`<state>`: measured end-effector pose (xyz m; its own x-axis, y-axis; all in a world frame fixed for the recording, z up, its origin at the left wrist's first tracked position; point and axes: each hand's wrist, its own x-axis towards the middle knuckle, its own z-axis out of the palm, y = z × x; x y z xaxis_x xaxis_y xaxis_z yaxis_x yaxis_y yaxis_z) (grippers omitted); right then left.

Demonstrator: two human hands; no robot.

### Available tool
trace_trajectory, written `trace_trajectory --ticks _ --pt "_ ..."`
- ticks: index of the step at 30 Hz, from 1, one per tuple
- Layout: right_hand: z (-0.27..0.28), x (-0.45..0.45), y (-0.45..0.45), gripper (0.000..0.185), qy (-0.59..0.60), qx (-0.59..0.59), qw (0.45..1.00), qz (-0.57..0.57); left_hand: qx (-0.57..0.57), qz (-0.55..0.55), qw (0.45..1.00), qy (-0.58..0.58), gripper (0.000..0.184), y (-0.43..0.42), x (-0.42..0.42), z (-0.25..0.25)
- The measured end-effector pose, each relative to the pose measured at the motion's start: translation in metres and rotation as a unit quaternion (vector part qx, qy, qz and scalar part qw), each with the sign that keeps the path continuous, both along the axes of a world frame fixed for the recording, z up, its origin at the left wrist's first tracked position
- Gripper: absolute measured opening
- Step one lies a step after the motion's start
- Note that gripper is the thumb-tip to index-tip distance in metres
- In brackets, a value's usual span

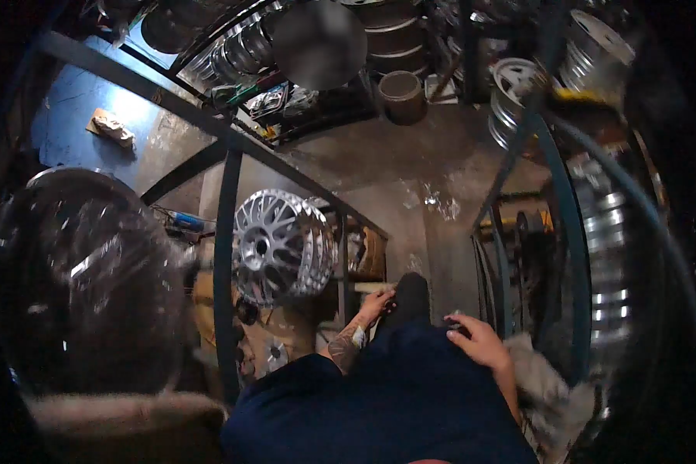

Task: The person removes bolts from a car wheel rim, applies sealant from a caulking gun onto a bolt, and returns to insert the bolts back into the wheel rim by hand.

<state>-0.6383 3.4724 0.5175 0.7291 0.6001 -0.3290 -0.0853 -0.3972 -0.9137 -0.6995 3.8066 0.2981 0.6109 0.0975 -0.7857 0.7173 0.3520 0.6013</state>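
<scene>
My left hand [377,302] is beside my dark trouser leg [411,298], its fingers curled around something dark and small that I cannot make out. On the other side of my body, my right hand [477,340] has its fingers bent over a small dark object near my dark blue shirt [394,390]; that object is too small to name. A silver multi-spoke wheel rim [263,246] stands upright to the left of my left hand, behind a metal frame post [226,263].
Metal shelf frames [568,224] rise on both sides of the concrete floor [348,166]. A bucket [401,97], stacked rims [506,100] and a blurred large rim [93,278] surround the aisle. A crumpled item [112,127] lies on a blue surface [73,97].
</scene>
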Motion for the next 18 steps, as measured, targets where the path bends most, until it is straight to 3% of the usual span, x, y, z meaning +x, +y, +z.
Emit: trace_trajectory --ticks 3,4,6,7,8,9,10,14,16,17,18 --pt "0.005 0.095 0.057 0.043 0.018 -0.032 0.999 0.019 0.084 -0.068 0.994 -0.002 0.030 0.047 0.077 -0.002" --pt "0.019 0.127 0.078 0.043 0.078 -0.045 0.996 -0.009 0.100 -0.075 0.992 -0.014 0.029 0.065 0.096 -0.004" --pt "0.029 0.187 0.129 0.043 -0.089 -0.060 0.994 -0.019 0.133 -0.076 0.987 -0.043 0.028 0.096 0.145 0.018" --pt "0.037 0.207 0.151 0.045 -0.026 -0.041 0.998 0.028 0.179 -0.077 0.976 -0.099 0.029 0.112 0.149 0.032" --pt "0.061 0.245 0.191 0.048 0.025 -0.019 0.997 0.072 0.211 -0.054 0.973 -0.074 0.030 0.123 0.161 0.062" --pt "0.079 0.273 0.232 0.054 -0.031 0.020 0.987 0.156 0.216 -0.051 0.972 -0.070 0.032 0.137 0.165 0.069" --pt "0.094 0.296 0.275 0.059 -0.076 0.057 0.966 0.242 0.221 -0.049 0.972 -0.067 0.034 0.150 0.170 0.078" --pt "0.130 0.341 0.442 0.085 -0.254 0.270 0.837 0.403 0.213 0.028 0.975 -0.050 0.034 0.181 0.183 0.091" --pt "0.133 0.351 0.493 0.093 -0.143 0.268 0.802 0.515 0.214 0.075 0.973 -0.045 0.033 0.193 0.202 0.094" --pt "0.114 0.353 0.506 0.096 -0.153 0.339 0.768 0.521 0.214 0.098 0.971 -0.045 0.033 0.200 0.213 0.094" --pt "0.114 0.369 0.506 0.091 -0.112 0.307 0.764 0.556 0.213 0.118 0.969 -0.044 0.033 0.207 0.225 0.095"
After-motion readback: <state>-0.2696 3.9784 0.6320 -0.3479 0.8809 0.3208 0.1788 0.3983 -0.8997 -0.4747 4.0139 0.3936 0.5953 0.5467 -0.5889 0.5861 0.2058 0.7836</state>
